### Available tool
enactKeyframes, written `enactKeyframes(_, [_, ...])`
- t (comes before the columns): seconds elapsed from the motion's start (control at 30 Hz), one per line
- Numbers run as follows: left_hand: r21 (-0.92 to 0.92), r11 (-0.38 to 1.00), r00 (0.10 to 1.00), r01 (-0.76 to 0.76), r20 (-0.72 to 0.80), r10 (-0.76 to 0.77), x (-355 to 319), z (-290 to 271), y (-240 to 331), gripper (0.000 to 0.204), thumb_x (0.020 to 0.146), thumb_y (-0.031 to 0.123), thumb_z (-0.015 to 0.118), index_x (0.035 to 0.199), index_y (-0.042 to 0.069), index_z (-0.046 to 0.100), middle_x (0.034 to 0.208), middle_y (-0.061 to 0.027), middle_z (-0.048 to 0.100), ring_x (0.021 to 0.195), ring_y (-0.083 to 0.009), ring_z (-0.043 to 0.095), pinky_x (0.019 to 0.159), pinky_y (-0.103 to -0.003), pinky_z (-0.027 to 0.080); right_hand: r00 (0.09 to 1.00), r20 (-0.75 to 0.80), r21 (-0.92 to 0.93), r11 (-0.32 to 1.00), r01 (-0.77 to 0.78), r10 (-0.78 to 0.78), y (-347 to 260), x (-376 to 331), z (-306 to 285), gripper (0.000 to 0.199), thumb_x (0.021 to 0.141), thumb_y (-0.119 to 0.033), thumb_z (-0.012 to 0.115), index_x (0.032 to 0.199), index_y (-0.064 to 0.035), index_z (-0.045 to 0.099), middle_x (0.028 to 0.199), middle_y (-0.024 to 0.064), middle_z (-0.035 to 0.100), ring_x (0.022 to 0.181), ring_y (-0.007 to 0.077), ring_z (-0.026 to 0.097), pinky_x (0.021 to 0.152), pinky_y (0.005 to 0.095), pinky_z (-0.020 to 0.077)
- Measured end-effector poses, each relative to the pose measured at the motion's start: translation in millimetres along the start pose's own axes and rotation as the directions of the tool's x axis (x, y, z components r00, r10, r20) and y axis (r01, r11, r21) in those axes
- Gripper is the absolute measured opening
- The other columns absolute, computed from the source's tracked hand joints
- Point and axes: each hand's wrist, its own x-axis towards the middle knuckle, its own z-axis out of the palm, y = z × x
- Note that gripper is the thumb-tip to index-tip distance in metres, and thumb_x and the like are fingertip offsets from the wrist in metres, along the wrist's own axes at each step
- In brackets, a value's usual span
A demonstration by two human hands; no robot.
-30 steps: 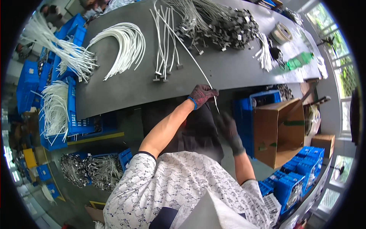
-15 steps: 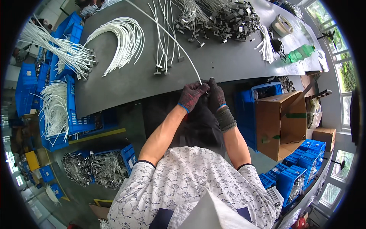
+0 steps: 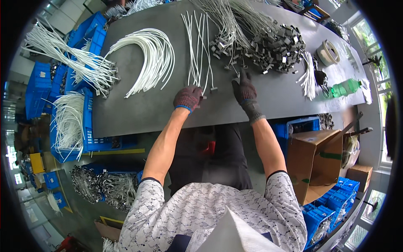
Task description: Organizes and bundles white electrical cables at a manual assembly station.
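Note:
My left hand (image 3: 188,98), in a dark reddish knit glove, is closed over the lower ends of a loose row of white tubes (image 3: 197,50) on the grey table. Small dark end pieces show beside its fingers; the exact grip is hidden under the glove. My right hand (image 3: 246,90), gloved likewise, reaches forward with fingers stretched and apart. Its fingertips are at the near edge of a heap of dark clips (image 3: 279,48) on thin wires, close to one clip (image 3: 244,66). I cannot see anything held in it.
A curved bundle of white tubes (image 3: 153,54) lies left on the table (image 3: 134,113). Blue crates (image 3: 89,122) of tubes stand beyond its left edge. To the right are a short white bundle (image 3: 310,77), a tape roll (image 3: 327,53), a green bottle (image 3: 345,88) and a cardboard box (image 3: 308,164).
Both hands have parted and moved forward from the table's front edge. The long white tube held between them now lies with the row; the right hand has gone to the clip heap.

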Motion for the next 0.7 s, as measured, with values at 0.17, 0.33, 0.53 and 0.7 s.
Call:
enactKeyframes(0.17, [0.427,0.895,0.931,0.128,-0.362,0.039,47.5,-14.4,-76.7,0.034,0.092,0.039,0.057,0.098,0.009,0.073,0.099,-0.0172,0.073,0.101,-0.0356,0.068,0.085,-0.047,0.055,0.981,0.161,-0.158,0.979,0.132,-0.107,29.4,23.1,28.1,0.038,0.087,-0.027,0.066,0.119,-0.0070,0.061,0.107,0.0283,0.063,0.097,0.0471,0.062,0.081,0.0543,0.0503])
enactKeyframes(0.33, [0.483,0.792,0.889,0.374,-0.431,-0.157,83.1,-45.6,-134.5,0.025,0.092,0.029,0.056,0.094,0.010,0.073,0.098,-0.0184,0.072,0.094,-0.0378,0.070,0.079,-0.050,0.057,0.988,0.091,-0.051,0.991,-0.122,0.126,31.2,-9.7,7.2,0.024,0.089,-0.019,0.065,0.106,-0.0034,0.062,0.099,0.0244,0.065,0.087,0.0419,0.063,0.076,0.0469,0.0512])
enactKeyframes(0.53, [0.385,0.880,0.955,0.279,-0.208,-0.211,83.6,-64.0,-163.2,0.021,0.091,0.020,0.059,0.102,0.008,0.072,0.100,-0.0175,0.072,0.093,-0.0348,0.072,0.075,-0.047,0.059,0.875,0.440,0.486,0.766,-0.421,0.202,71.7,-130.5,-43.5,0.030,0.097,-0.014,0.058,0.124,-0.0022,0.061,0.109,0.0224,0.069,0.101,0.0365,0.067,0.085,0.0410,0.0533])
enactKeyframes(0.7, [-0.465,0.775,0.894,0.429,0.096,-0.437,33.5,-49.0,-136.7,0.018,0.089,0.017,0.067,0.104,0.008,0.071,0.089,-0.0086,0.071,0.078,-0.0220,0.071,0.069,-0.042,0.059,0.792,0.498,-0.303,0.926,-0.224,0.354,133.5,-328.7,-116.8,0.025,0.092,-0.018,0.058,0.112,-0.0059,0.065,0.099,0.0227,0.069,0.094,0.0405,0.068,0.078,0.0452,0.0554])
